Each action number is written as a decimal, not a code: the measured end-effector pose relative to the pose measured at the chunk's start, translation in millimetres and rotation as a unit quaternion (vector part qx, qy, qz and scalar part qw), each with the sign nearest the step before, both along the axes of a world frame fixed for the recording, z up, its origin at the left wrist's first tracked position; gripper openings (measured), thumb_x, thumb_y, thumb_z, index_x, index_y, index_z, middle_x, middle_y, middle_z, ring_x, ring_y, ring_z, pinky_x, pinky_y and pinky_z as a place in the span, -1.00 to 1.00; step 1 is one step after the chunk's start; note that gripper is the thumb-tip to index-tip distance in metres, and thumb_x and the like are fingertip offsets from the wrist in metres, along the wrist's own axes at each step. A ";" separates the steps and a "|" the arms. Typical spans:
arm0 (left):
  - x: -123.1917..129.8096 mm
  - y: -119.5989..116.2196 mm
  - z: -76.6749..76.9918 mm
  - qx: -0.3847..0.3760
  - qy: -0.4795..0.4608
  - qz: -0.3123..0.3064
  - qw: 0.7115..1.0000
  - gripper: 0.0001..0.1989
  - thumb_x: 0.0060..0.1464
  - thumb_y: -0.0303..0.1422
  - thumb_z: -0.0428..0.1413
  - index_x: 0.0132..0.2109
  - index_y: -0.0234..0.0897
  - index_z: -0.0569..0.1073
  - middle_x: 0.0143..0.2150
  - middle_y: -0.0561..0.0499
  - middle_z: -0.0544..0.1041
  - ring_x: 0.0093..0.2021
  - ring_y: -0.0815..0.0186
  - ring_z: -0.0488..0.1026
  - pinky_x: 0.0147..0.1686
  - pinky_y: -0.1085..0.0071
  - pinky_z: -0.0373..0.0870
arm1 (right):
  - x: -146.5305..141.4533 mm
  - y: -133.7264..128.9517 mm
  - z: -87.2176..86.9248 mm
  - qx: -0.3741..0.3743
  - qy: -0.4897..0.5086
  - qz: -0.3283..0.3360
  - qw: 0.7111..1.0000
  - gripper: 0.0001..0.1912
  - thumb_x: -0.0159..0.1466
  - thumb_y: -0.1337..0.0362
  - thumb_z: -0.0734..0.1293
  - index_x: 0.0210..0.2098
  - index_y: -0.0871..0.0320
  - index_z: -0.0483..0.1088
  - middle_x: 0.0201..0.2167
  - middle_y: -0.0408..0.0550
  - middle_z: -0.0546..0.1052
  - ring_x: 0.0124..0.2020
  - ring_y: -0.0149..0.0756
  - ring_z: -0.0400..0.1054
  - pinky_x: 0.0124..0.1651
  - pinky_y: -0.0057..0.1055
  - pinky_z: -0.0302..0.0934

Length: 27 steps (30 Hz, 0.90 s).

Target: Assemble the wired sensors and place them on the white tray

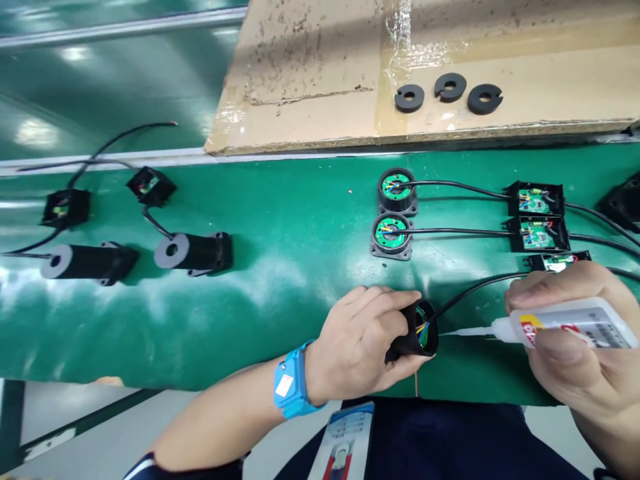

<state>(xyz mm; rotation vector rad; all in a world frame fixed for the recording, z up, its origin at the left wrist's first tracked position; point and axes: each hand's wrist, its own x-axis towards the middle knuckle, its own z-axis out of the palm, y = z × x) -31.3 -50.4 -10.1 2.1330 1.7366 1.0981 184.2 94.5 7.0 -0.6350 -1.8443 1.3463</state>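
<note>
My left hand, with a blue wrist strap, grips a black cylindrical housing tilted so its open end faces right. Inside that end a green circuit board and coloured wires show, and a black cable runs from it to a black box. In my right hand is a white glue bottle, lying sideways between thumb and fingers. The bottle's thin nozzle points left, its tip at or very near the housing's rim; contact is hard to tell.
Two round housings with green boards are cabled to open boxes at the right. Two black cylinders with cabled boxes lie at the left. Three black foam rings rest on cardboard behind the green table.
</note>
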 end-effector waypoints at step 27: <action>2.7 0.8 1.7 -0.019 -0.050 -0.003 0.999 -0.53 0.09 -0.18 0.36 -0.11 -0.19 0.22 -0.06 -0.25 0.65 -0.22 0.13 0.64 -0.31 0.19 0.58 | -12.5 -0.8 13.4 0.167 -0.101 0.020 0.981 -0.88 0.36 0.17 0.38 -0.17 0.04 0.41 -0.47 -0.21 0.50 -0.58 -0.38 0.43 -0.61 -0.42 0.28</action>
